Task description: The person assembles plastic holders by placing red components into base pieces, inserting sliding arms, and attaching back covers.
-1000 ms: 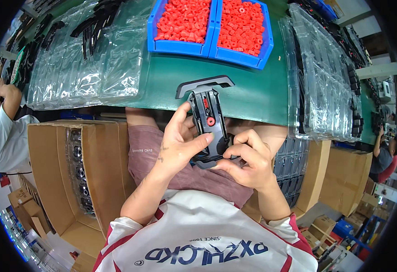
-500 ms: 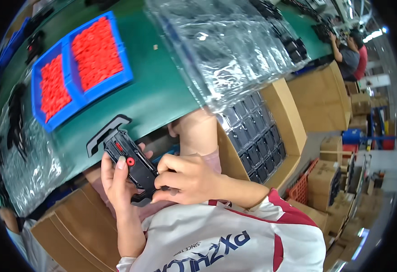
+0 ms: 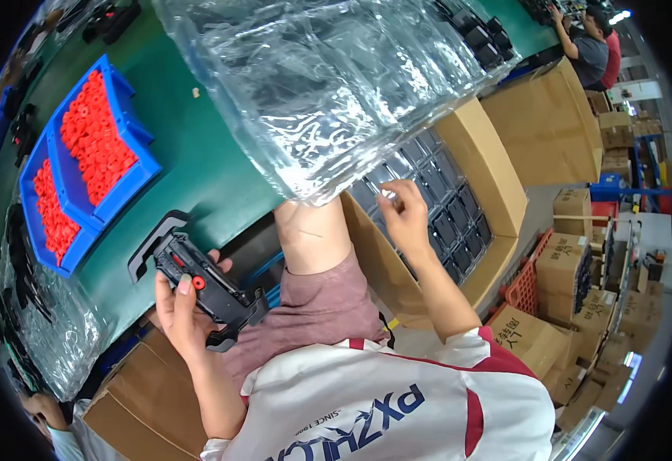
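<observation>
My left hand [image 3: 182, 311] grips a black plastic holder [image 3: 209, 296] with a wide curved jaw at its upper end and shorter prongs at its lower end. A red ring [image 3: 198, 283] and a red slot mark sit on its face, with my thumb beside the ring. Well apart from it, my right hand [image 3: 409, 223] hovers over the open cardboard box [image 3: 489, 154], fingers curled and thumb pressed in. Whatever is between those fingertips is too small to tell. Rows of black plastic parts [image 3: 459, 215] lie in the box, partly under clear plastic sheeting [image 3: 336, 84].
On the green table [image 3: 190, 154] stands a blue two-part bin [image 3: 132, 180] of small red rings. More plastic sheeting [image 3: 52, 315] covers black parts at the left. A cardboard box [image 3: 144, 384] stands lower left. Another person [image 3: 589, 46] works at far right; a hand [image 3: 44, 407] shows lower left.
My right hand has left the black plastic holder and moved right, over the box. The holder stays in my left hand, its lower prongs now uncovered. The view has shifted.
</observation>
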A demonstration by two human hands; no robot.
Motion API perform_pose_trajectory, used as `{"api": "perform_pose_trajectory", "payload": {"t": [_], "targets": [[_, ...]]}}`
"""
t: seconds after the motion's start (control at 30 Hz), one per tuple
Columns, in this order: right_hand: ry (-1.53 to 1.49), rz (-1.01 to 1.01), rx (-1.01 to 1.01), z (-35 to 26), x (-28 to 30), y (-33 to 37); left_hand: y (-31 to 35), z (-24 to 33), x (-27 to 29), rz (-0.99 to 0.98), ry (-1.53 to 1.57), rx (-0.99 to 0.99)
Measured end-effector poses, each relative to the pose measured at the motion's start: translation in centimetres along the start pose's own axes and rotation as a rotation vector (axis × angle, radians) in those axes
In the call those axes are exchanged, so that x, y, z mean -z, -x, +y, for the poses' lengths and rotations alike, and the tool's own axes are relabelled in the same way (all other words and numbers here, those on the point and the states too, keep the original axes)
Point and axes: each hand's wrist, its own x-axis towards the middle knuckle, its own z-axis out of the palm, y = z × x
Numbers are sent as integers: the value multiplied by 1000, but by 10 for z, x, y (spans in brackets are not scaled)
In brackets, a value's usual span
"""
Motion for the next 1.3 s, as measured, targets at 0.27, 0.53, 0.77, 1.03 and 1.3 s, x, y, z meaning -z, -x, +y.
{"api": "perform_pose_trajectory", "payload": {"t": [0.27,0.53,0.77,1.03,1.3], "targets": [[494,97,-304,164,62,18,-3,-2,5,-2,-133,2],[612,57,-434,255,102,60,-6,2,2,-1,-68,22],[573,22,-576,250,130,52,-2,1,7,17,31,59],[45,70,-450,131,125,42,0,7,5,-25,-39,78],[-620,-79,-270,-59,42,22,18,-5,17,-30,78,-13]]}}
